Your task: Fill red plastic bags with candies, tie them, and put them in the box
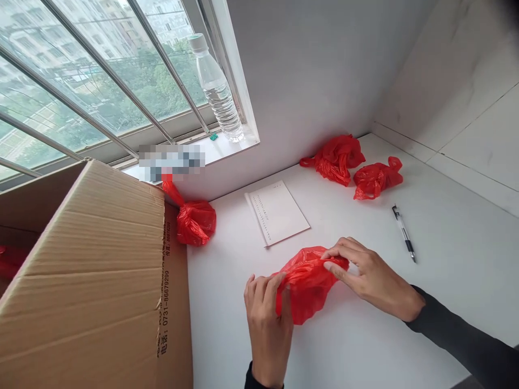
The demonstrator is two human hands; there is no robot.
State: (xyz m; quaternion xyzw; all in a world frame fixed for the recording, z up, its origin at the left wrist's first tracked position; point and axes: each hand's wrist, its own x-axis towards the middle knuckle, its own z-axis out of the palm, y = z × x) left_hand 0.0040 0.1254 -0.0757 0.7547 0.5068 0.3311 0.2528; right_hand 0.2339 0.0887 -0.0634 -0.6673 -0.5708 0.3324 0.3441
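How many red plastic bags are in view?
4 clearly: one red plastic bag in the left hand and right hand, one bag beside the brown cardboard box, two bags near the grey wall. Something red inside the box may be another.

The bags (pixel 310 294) are red, the carton (pixel 93 275) brown.

Notebook (pixel 279 216) behind nearest bag (pixel 310 300), pen (pixel 404 234) at right, carton (pixel 97 281) at left, bottle (pixel 221 102) on windowsill (pixel 217 153)

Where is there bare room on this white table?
Right of the black-and-clear pen, and between it and the white paper booklet. Crowded: the far corner, with two red plastic bags, and where left hand and right hand hold another red bag.
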